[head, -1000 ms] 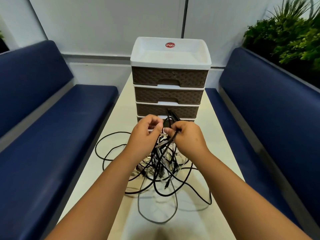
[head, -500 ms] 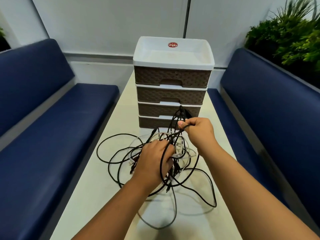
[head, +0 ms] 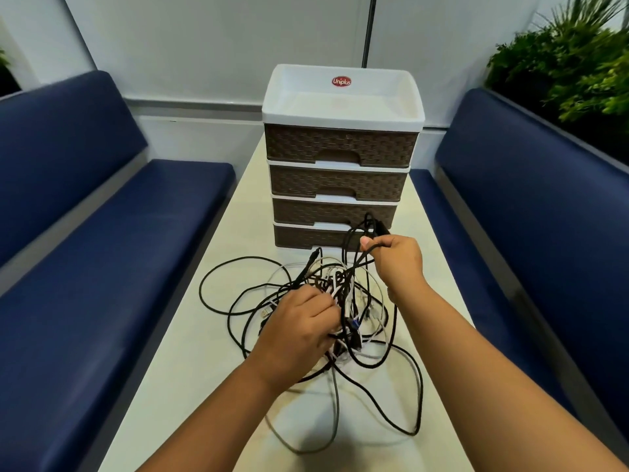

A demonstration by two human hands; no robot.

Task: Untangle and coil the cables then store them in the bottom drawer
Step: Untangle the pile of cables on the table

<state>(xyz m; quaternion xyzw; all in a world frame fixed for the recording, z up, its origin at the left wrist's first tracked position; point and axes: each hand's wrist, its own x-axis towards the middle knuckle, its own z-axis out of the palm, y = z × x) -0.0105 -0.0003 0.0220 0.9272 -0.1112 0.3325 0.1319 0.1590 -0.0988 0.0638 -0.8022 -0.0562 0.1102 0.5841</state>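
Nearest on the table (head: 190,369), loose black and grey loops trail out of the cables (head: 343,301), which lie in one tangle in front of the drawer unit (head: 340,148); nothing looks coiled yet, so the task seems barely begun. The left hand (head: 299,332) presses into the knot, fingers curled among strands; what they pinch is hidden. The right hand (head: 396,260) is closed on a raised black cable. Behind it, the bottom drawer (head: 306,237) sits closed, partly covered.
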